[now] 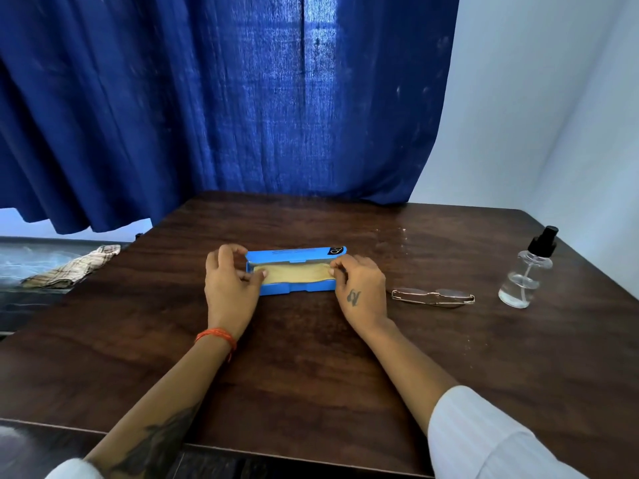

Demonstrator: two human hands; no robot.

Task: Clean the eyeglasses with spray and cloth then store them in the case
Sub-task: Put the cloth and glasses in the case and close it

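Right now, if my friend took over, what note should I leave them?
Left hand and right hand hold the two ends of the open blue case, fingers curled on its edges.
Yellow cloth lies inside the case.
Eyeglasses lie folded on the table, right of the case; spray bottle stands farther right.
Done: case opened.
Left: take the cloth out, spray, wipe, store the glasses.

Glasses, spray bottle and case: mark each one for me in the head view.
Glasses (433,298): head view, on the folded frame's middle.
Spray bottle (524,281): head view, on the clear body.
Case (294,288): head view, on the blue front wall.
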